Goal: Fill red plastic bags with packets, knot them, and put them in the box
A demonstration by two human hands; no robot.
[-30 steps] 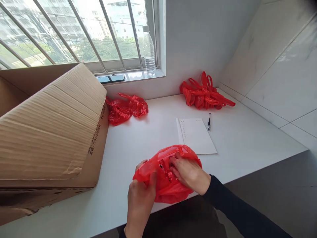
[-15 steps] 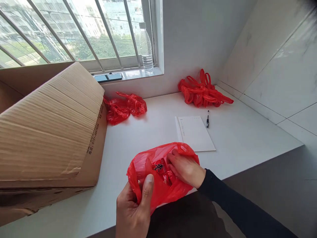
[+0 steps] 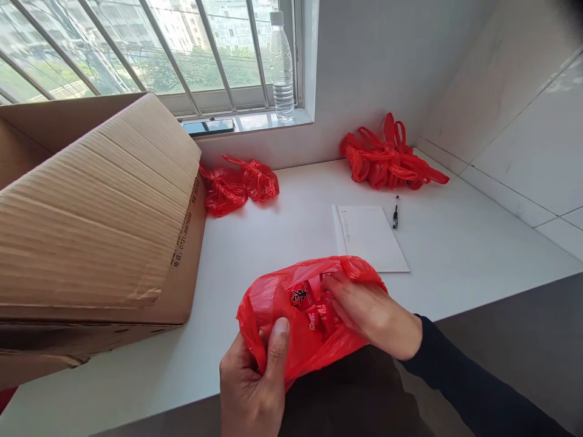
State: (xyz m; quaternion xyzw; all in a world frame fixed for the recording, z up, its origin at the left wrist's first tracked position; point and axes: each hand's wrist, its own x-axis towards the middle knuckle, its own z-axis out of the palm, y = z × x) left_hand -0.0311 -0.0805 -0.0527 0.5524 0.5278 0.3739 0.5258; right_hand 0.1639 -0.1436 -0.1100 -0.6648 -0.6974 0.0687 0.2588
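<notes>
A red plastic bag (image 3: 273,303) lies open at the near edge of the white counter (image 3: 455,243). My left hand (image 3: 255,382) grips the bag's left rim, thumb pressed over the plastic. Reaching into the bag's mouth, my right hand (image 3: 378,312) has its fingers curled among small red wrapped packets (image 3: 304,298) with dark lettering. Whether those fingers hold a packet is hidden.
A big cardboard box (image 3: 91,206) lies on its side at left. Crumpled red bags (image 3: 239,185) sit by its corner; a heap of red bags (image 3: 392,158) is at the back right. A white sheet (image 3: 371,237), a pen (image 3: 395,216), a water bottle (image 3: 282,67) and a phone (image 3: 208,125) are beyond.
My left hand shifted from the bag's top to its left rim and pulled it wider. The packets inside came into sight. My right hand stays inside the bag.
</notes>
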